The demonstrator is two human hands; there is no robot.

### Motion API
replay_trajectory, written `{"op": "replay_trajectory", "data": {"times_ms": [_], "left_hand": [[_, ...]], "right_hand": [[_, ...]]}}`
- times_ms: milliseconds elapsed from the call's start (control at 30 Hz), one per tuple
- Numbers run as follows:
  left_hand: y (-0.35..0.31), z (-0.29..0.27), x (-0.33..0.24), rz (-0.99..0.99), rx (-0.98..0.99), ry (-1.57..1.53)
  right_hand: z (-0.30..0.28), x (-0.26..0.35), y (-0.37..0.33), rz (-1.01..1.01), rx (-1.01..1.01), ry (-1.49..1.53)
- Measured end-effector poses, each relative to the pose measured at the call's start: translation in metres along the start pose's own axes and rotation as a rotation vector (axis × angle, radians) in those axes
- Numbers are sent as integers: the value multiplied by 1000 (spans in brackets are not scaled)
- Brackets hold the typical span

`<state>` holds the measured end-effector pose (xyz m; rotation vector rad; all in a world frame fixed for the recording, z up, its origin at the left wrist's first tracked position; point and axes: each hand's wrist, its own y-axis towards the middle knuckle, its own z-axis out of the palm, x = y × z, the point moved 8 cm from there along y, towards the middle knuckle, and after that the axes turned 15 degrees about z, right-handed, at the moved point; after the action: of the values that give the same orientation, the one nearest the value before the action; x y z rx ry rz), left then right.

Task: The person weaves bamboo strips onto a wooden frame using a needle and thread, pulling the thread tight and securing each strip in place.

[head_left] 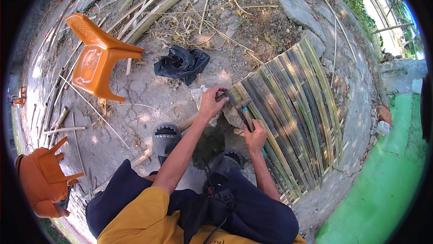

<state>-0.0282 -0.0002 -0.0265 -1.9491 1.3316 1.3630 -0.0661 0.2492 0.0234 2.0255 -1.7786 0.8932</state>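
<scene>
Daylight is bright, dappling the ground (140, 131) and slats (293, 117) with sun patches amid soft shade. Glare whitens the large chair's (97, 61) seat; the upper right is washed out. Fisheye distortion bends edges toward a black rim; the centre looks fairly sharp.

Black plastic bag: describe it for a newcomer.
Find the largest orange chair, upper left. Just right of it, on the ground beyond the left hand, lies the black plastic bag. Its crumpled black film stands out from the pale strips nearby.
</scene>
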Motion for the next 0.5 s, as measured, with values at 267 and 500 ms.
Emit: {"op": "replay_trajectory", "data": {"times_ms": [267,500], "left_hand": [[3,1,9,-11,43,-6],[5,7,-1,18,12,-32]], "right_hand": [[-2,-1,0,-13,8,17],[-3,-3,0,-5,11,-28]]}}
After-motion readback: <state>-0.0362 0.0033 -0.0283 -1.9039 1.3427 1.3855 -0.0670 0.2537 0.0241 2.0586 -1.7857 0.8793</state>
